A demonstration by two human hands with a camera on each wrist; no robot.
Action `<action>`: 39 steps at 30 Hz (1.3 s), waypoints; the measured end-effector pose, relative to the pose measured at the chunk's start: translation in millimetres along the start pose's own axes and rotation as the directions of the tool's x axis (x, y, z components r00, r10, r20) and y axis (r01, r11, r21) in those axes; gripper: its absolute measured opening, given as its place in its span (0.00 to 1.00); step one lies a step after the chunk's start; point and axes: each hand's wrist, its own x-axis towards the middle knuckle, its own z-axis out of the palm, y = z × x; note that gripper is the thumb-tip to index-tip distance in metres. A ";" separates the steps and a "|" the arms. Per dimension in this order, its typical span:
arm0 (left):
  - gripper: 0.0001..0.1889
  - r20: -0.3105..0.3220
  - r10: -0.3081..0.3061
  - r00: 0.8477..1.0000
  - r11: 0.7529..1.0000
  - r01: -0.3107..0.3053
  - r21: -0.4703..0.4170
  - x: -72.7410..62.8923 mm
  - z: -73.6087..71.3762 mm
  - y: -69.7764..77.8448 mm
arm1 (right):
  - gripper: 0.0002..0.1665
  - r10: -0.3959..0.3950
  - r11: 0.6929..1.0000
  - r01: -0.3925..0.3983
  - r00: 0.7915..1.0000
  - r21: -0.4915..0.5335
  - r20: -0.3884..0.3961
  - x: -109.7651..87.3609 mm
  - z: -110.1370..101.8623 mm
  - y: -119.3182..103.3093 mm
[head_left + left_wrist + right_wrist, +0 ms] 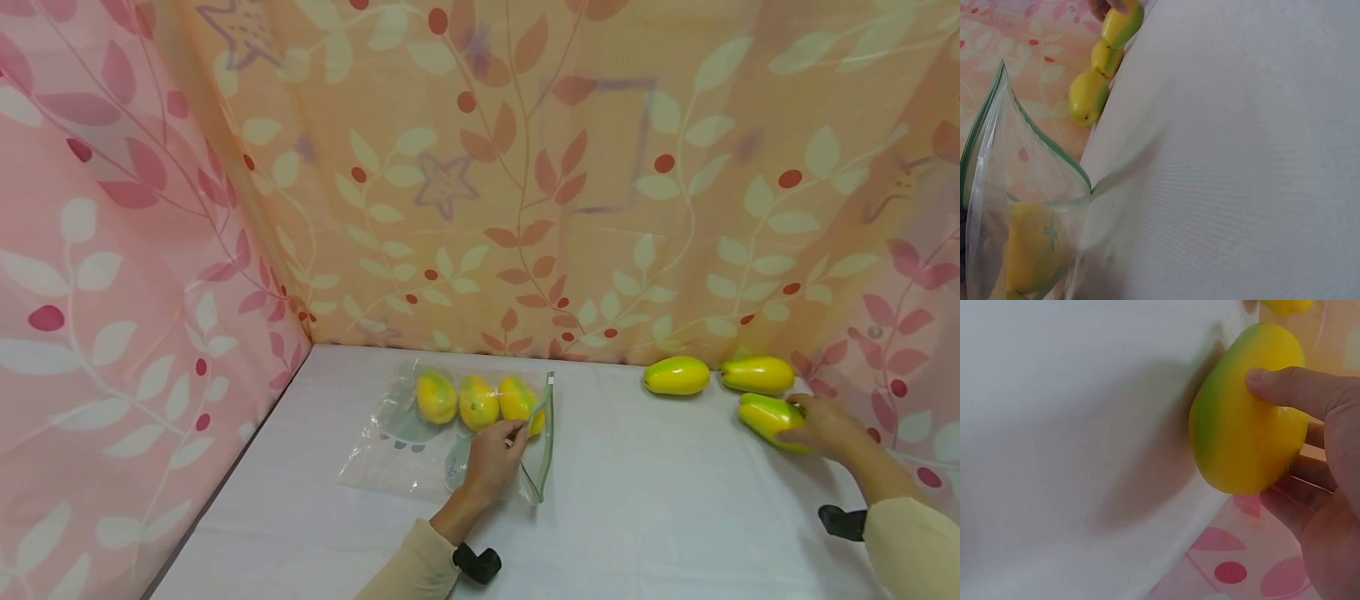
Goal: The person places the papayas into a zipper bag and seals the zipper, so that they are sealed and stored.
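Note:
A clear zip bag (405, 467) with a green zip edge lies on the white table, three yellow-green mangoes (478, 402) inside it. My left hand (491, 467) pinches the bag near its mouth, which gapes in the left wrist view, where one bagged mango (1032, 247) shows through the plastic. At the table's right side my right hand (828, 429) grips another mango (768, 419), thumb on one side and fingers round the other. That same mango (1247, 419) fills the middle of the right wrist view.
Two more mangoes, one (677, 376) on the left and one (757, 375) on the right, lie at the table's back edge, near the held one. Patterned cloth (525, 208) hangs behind the white table (622, 500) and along both sides.

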 end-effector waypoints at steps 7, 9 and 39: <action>0.11 0.000 0.010 1.000 1.000 -0.010 0.003 -0.1 -1.0 1.2 | 0.60 -0.016 1.000 0.016 0.999 0.008 -0.038 -2.0 4.2 -7.8; 0.11 0.002 0.010 1.000 1.000 -0.010 0.002 -0.3 -1.4 1.1 | 0.60 -0.021 1.000 0.022 0.999 0.018 -0.050 -3.1 5.9 -9.2; 0.11 0.005 -0.008 1.000 1.000 0.008 -0.008 0.5 -0.6 1.4 | 0.53 -0.051 0.989 0.062 0.995 0.131 -0.087 -12.3 15.3 -44.3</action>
